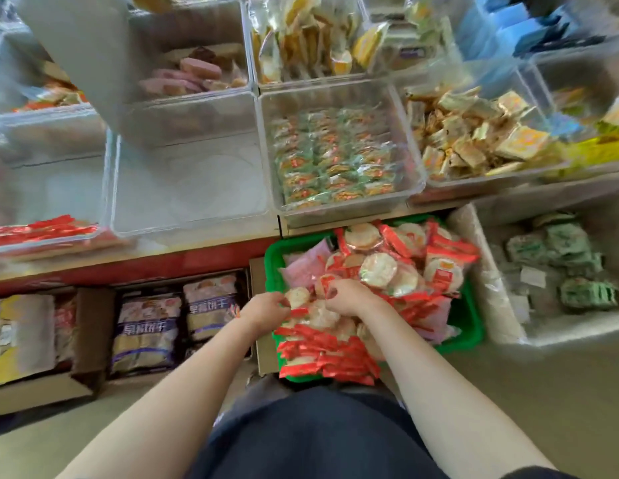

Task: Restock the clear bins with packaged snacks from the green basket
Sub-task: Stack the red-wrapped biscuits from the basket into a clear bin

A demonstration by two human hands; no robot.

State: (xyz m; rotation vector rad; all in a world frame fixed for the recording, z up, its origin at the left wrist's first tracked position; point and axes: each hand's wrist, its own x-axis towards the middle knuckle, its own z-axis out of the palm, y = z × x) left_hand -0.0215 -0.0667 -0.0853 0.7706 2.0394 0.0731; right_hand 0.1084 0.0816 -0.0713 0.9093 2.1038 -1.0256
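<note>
Both hands are down in the green basket (271, 271), which stands on the floor in front of the shelf and is heaped with red-edged rice cracker packs (377, 271). The left hand (266, 305) has curled fingers that pinch a pack at the edge of the heap. The right hand (349, 295) grips another pack just beside it. Above, on the shelf, one clear bin (194, 188) has nothing visible inside, and the bin beside it (339, 157) holds green packets

Green basket (270, 271) holds red-and-white snack packets (373, 271); bins (197, 188) are clear.
</note>
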